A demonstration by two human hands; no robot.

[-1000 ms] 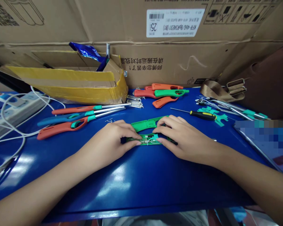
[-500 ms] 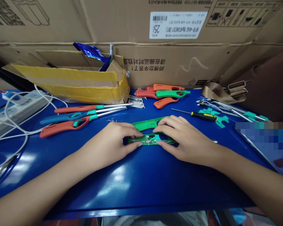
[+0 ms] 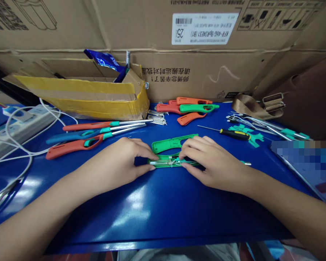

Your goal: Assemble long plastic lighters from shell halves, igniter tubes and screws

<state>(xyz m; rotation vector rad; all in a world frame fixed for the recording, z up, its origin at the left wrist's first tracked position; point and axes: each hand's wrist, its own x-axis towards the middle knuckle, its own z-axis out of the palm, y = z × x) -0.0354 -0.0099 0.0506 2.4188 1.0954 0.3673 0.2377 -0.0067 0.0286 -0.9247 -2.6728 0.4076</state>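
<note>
An open green lighter half-shell (image 3: 163,165) lies on the blue table, with a clear fuel tank (image 3: 160,162), white wires and a teal part set inside it. My left hand (image 3: 127,157) pinches its left end between thumb and fingers. On the right, my right hand (image 3: 209,163) grips the same shell near the teal part, hiding much of that end. A metal tube tip (image 3: 247,163) shows beyond my right wrist. Just behind, the second green half-shell (image 3: 165,145) lies with its inner side up, close to my right fingertips.
Several assembled lighters (image 3: 81,136) lie at left, beside a white power strip (image 3: 24,127) with cables. Loose orange and green shells (image 3: 198,108) are piled at the back. A screwdriver (image 3: 236,134), teal parts (image 3: 256,139) and metal tubes (image 3: 277,130) lie right. A yellow-taped box (image 3: 97,103) stands behind.
My left hand has shifted slightly left along the shell, uncovering more of the clear tank. My right fingers have drawn back a little from the rear half-shell, showing more of it.
</note>
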